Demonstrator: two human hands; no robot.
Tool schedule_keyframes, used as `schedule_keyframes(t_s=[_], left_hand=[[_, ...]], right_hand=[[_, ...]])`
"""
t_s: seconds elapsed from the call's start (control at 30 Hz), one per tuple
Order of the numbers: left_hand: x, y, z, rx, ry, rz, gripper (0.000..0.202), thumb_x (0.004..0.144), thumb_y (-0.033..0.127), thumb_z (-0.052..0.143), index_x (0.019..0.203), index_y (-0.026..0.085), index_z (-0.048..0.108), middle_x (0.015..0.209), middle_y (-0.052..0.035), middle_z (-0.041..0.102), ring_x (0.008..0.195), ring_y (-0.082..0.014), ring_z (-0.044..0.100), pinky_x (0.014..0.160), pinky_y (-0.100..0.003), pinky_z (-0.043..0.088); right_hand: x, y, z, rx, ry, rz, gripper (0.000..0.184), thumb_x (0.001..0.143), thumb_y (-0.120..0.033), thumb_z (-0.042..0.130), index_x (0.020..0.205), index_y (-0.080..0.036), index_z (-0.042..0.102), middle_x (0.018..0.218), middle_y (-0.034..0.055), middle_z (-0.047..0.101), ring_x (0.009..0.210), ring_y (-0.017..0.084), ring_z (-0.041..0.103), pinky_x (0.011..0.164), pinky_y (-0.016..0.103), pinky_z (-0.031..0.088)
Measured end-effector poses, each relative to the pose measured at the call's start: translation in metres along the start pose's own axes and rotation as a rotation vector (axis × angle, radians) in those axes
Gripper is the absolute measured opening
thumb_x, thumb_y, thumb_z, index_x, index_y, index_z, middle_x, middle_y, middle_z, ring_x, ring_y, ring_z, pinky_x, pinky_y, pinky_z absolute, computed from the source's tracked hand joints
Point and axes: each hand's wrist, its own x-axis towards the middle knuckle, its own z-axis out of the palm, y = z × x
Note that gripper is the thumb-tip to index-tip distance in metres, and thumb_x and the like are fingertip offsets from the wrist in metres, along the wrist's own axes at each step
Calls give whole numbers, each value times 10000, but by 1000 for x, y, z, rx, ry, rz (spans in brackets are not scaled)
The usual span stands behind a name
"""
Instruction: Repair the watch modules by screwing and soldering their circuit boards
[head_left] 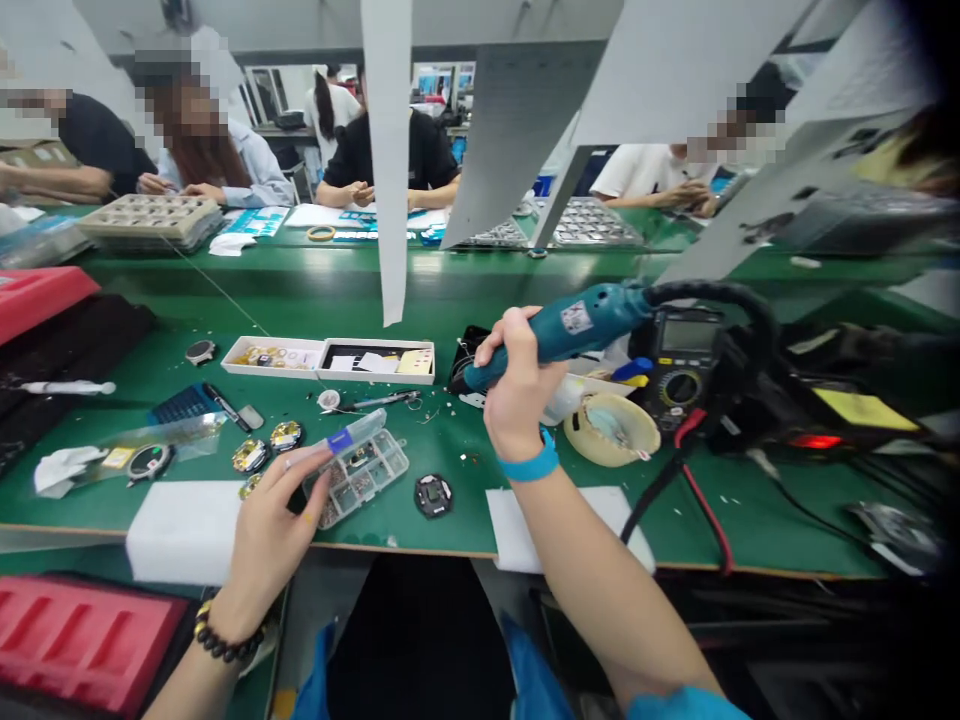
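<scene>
table [465, 505]: green, long, right in front of the person, scattered with small bits
far table [420, 265]: green, beyond the first, with 2 trays of metal parts on it
co-workers [382, 160]: several, seated across the far table, their hands on their own work
red foam tray [82, 630]: lower left, below the table edge
foam pads: 2 white, 1 [184, 530] under the left hand, 1 [555, 525] under the right forearm
right hand [521, 375]: grip clenched around the rotary tool, held above the table
rotary tool [559, 335]: blue, nose pointing left, black cord running off to the right
left hand [274, 530]: grip closed on the raised lid of the parts box, fingers reaching its blue tag
parts box [356, 470]: clear plastic, with compartments, open, sitting on the table just past the left hand
multimeter [681, 360]: black and yellow, just right of the rotary tool, red and black leads attached
white box tray [328, 360]: 2 compartments, beyond the parts box, holding small parts and papers
tape roll [611, 430]: on the table, right of the right wrist
black round part [433, 496]: lying between the parts box and the right hand
gold watch parts [249, 456]: left of the parts box, near the left hand
</scene>
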Motion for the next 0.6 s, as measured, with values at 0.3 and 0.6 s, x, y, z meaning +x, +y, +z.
schedule_keyframes(t_s=[0.3,0.6], left_hand=[[-16,-5,-16,22,30,-62,224,1022,332,621,1208,280,735,1223,-27,727,1139,-224,688,1032,-341,531],[-20,-6,-25,-108,6,-235,234,1002,413,651,1191,316,750,1261,-19,713,1188,-229,666,966,-331,583]], right_hand=[[-11,16,2,-102,-116,39,303,885,-465,762,835,-226,583,600,-63,550,486,104,532,509,264,460],[-19,30,4,-89,-208,68,306,912,-468,759,841,-216,602,636,-49,567,533,106,539,569,275,476]])
